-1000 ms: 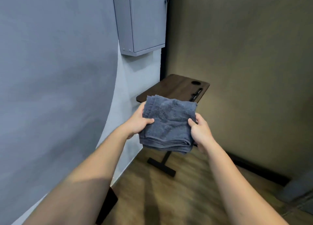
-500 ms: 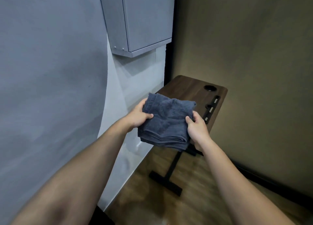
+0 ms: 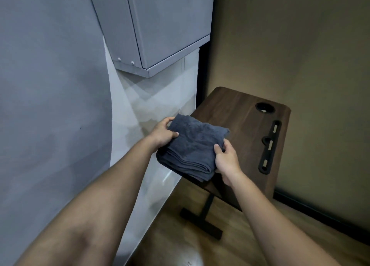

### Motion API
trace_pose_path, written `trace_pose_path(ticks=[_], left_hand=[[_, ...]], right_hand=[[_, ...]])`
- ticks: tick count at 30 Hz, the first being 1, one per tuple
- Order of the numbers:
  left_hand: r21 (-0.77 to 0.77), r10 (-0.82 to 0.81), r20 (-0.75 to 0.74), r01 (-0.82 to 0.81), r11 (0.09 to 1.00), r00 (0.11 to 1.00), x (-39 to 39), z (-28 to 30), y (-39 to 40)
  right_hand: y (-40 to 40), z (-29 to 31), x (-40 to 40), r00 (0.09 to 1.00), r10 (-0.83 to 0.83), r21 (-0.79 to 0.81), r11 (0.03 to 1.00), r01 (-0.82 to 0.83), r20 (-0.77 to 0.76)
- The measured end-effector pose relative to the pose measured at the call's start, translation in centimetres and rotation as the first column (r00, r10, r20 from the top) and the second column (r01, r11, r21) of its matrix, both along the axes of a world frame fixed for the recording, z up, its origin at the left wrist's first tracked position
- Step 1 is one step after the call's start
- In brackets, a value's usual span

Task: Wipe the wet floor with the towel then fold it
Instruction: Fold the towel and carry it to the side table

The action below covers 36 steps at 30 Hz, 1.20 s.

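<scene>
A dark blue towel (image 3: 192, 145), folded into a thick square, is held over the near left corner of a small dark wooden table (image 3: 244, 125). My left hand (image 3: 162, 132) grips its left edge, thumb on top. My right hand (image 3: 227, 160) grips its right front corner, thumb on top and fingers underneath. Whether the towel rests on the tabletop or hovers just above it cannot be told. The wooden floor (image 3: 180, 245) lies below.
The table has a round hole (image 3: 265, 107) and a black slotted strip (image 3: 269, 146) along its right side, and stands on a black T-shaped foot (image 3: 202, 221). A grey cabinet (image 3: 160, 25) hangs on the left wall above. A beige wall with black skirting stands right.
I have moved closer to the table. Both hands carried the folded towel forward and down, so it is now over the table's near left corner.
</scene>
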State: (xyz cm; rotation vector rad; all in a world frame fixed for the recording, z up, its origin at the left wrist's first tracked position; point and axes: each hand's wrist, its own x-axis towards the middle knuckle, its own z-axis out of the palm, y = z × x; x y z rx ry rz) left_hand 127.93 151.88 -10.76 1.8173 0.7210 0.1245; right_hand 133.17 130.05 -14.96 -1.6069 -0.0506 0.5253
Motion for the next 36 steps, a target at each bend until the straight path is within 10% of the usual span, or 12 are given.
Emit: trace_pose_path(ticks=[16, 21, 25, 36], left_hand=[[0.022, -0.345, -0.356, 0.377, 0.926, 0.868, 2.4, -4.1, 3.9], [0.797, -0.322, -0.238, 0.374, 0.475, 0.916, 1.5, -3.4, 2.7], [0.667, -0.49, -0.424, 0.628, 0.4, 0.762, 0.9, -3.7, 1.1], [0.725, -0.524, -0.406, 0.613, 0.314, 0.749, 0.5, -2.0, -1.8]], right_hand=[[-0.4, -1.2, -0.2, 0.991, 0.003, -0.322, 0.946, -0.047, -0.136], [-0.9, -0.5, -1.2, 0.815, 0.291, -0.733, 0.643, 0.221, 0.501], [-0.1, -0.6, -2.4, 0.722, 0.624, -0.919, 0.392, 0.043, 0.3], [-1.2, -0.1, -4.7, 0.659, 0.718, -0.918, 0.382, -0.105, 0.224]])
